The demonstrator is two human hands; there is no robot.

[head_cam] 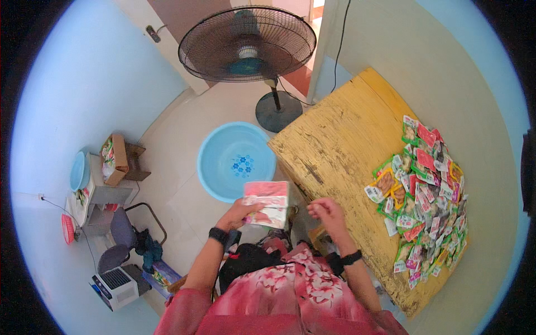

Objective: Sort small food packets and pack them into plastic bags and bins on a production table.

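Note:
My left hand (239,213) grips a flat red-and-white printed food packet (266,204), with the thumb lying across its face. It is held over the near rim of a light blue plastic basin (217,184) that stands on the floor with blue flowers printed on its bottom. My right hand (328,214) hovers by the front edge of a worn yellow wooden table (335,138). Its fingers are bent, and no object shows in them. A large heap of small sealed snack packets (431,201) lies along the table's far right side.
A black pedestal fan (247,46) stands beyond the basin, its cord running by the table. At left are a cardboard box (117,161) of packets, a smaller blue basin (79,171), a folding chair (123,228) and a white air cooler (119,289).

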